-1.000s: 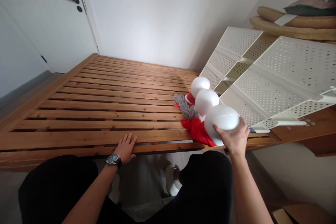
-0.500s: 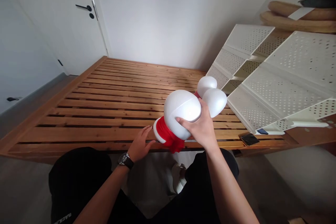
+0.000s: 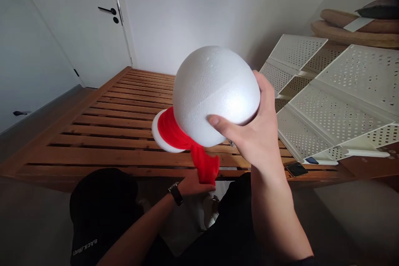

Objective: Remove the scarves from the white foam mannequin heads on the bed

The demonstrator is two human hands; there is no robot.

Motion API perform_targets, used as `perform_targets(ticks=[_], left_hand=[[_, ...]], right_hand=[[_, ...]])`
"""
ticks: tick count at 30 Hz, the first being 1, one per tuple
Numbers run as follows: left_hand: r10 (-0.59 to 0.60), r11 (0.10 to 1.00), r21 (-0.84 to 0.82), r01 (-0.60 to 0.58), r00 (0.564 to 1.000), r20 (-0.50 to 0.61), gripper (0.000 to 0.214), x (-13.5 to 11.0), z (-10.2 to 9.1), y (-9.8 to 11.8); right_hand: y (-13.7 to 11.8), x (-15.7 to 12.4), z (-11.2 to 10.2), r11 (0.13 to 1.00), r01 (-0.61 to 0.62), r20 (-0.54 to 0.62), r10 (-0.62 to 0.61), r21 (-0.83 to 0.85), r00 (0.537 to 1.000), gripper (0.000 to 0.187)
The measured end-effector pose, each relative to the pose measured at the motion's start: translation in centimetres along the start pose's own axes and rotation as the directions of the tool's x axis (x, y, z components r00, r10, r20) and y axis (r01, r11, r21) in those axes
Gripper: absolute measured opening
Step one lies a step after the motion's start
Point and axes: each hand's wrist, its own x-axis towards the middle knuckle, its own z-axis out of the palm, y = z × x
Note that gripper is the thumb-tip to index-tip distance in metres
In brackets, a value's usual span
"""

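My right hand (image 3: 258,133) grips a white foam head form (image 3: 215,91) and holds it up close in front of me, above the wooden slatted bed frame (image 3: 109,133). A red scarf (image 3: 187,143) is tied round the form's neck and its end hangs down. My left hand (image 3: 195,185), with a dark wristwatch (image 3: 175,193) on the wrist, is just below the hanging end of the scarf. Its fingers are hidden behind the red cloth.
White perforated shelf units (image 3: 330,99) lean at the right of the bed frame. A dark phone (image 3: 296,169) lies on the frame's near right corner. A white door with a black handle (image 3: 107,10) stands at the back left. Rolled cushions (image 3: 352,29) lie at the top right.
My right hand has lifted the foam head off the slats, leftward and up toward me. My left hand has left the frame's edge and moved under the scarf's hanging end.
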Motion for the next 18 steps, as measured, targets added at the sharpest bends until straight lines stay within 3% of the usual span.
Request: perform_targets(ticks=[2, 4, 6, 9, 11, 14, 16, 18], left_hand=[[-0.132, 0.987, -0.082, 0.136, 0.990, 0.051, 0.059, -1.1, 0.4, 0.2], [-0.207, 0.974, -0.094, 0.208, 0.978, 0.026, 0.056, -2.4, -0.1, 0.3], [-0.230, 0.973, -0.017, 0.230, 0.972, -0.051, 0.045, -3.4, -1.2, 0.1], [-0.250, 0.948, 0.131, 0.291, 0.931, -0.264, 0.037, -4.0, -3.2, -1.0], [-0.258, 0.909, 0.208, 0.362, 0.878, -0.402, 0.037, -4.0, -4.1, -2.3], [-0.268, 0.847, 0.307, 0.435, 0.847, -0.460, 0.040, -3.6, -4.8, -4.3], [-0.189, 0.823, 0.385, 0.417, 0.841, -0.507, 0.048, -3.2, -4.9, -5.3], [-0.029, 0.777, 0.507, 0.374, 0.825, -0.564, 0.055, -2.6, -4.8, -5.9]], right_hand=[[0.4, 0.5, -0.1, 0.997, 0.023, -0.032, -0.026, -0.070, 0.999, 0.099], [1.7, 0.6, 0.3, 0.990, 0.012, -0.044, -0.019, -0.143, 0.999, 0.105], [3.9, 0.0, 1.5, 0.982, -0.041, -0.041, 0.034, -0.185, 0.999, 0.109], [7.8, -2.3, 4.8, 0.964, -0.188, -0.029, 0.186, -0.190, 0.982, 0.111], [9.9, -4.3, 7.6, 0.934, -0.310, -0.008, 0.314, -0.179, 0.950, 0.111], [11.1, -7.2, 11.4, 0.858, -0.482, 0.020, 0.493, -0.178, 0.870, 0.110], [10.9, -8.6, 13.3, 0.794, -0.579, 0.017, 0.592, -0.183, 0.806, 0.111], [10.0, -9.4, 14.6, 0.745, -0.637, 0.002, 0.650, -0.195, 0.760, 0.113]])
